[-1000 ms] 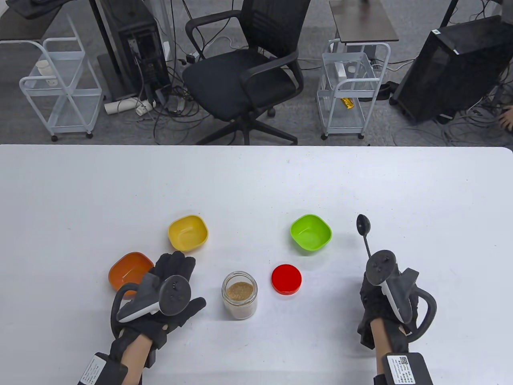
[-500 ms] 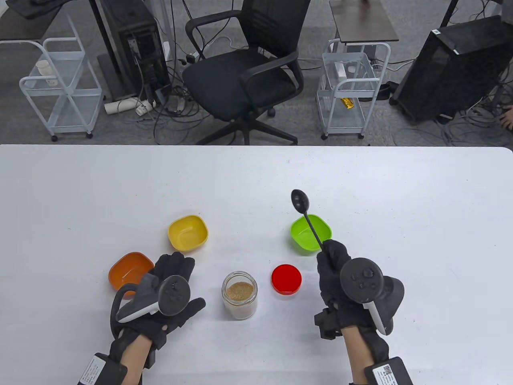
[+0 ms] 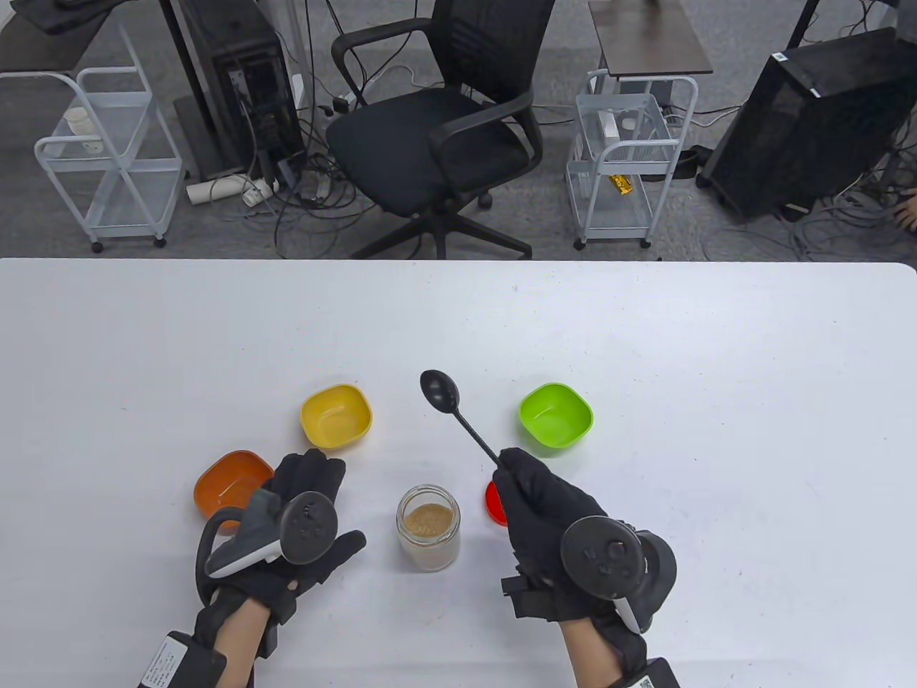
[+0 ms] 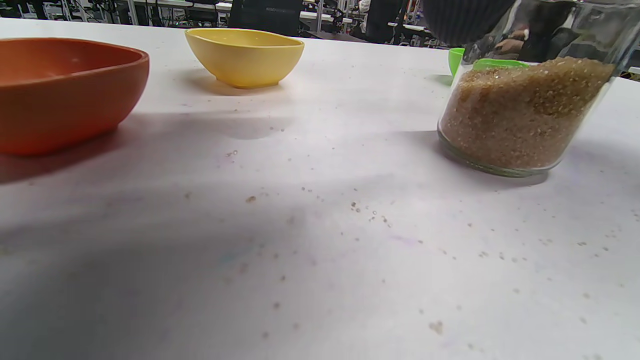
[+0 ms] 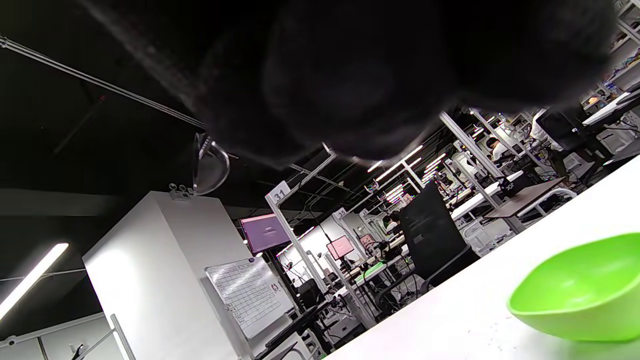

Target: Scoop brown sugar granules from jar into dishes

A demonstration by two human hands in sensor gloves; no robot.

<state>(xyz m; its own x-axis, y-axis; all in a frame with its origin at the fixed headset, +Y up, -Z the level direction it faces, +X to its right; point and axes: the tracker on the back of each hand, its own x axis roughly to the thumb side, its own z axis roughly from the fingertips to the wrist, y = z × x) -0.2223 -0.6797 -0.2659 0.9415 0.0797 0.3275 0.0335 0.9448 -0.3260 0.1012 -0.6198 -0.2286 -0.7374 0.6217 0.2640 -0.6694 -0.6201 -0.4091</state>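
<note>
on the white table (image 3: 645,344) in front of you the task is only prepared, not really started. the jar (image 3: 428,527) stands open near the front edge, between your two hands, and it holds brown sugar (image 4: 520,110) up to a good part of its height; from the left wrist view the level looks high, so i judge that little or nothing was taken out. the red lid (image 3: 494,502) lies flat just to the right of the jar, partly hidden under your right hand (image 3: 551,530).

your right hand is curled around the handle of the black spoon (image 3: 458,416) and pinches it at the lower end. the spoon bowl points away from you, above the table between the yellow dish (image 3: 336,416) and the green dish (image 3: 556,417), and it looks empty. it is not yet over the jar mouth.

your left hand (image 3: 286,530) rests flat on the table with the fingers stretched and apart, holding nothing, just beside the orange dish (image 3: 229,487) and left of the jar, not touching the jar.

all three dishes look empty in the table view, and the green one shows no sugar in the right wrist view either. some loose grains lie on the table near the jar. so, as i judge it, all scoops are left: dip the spoon, carry it, tip it, for each dish.
</note>
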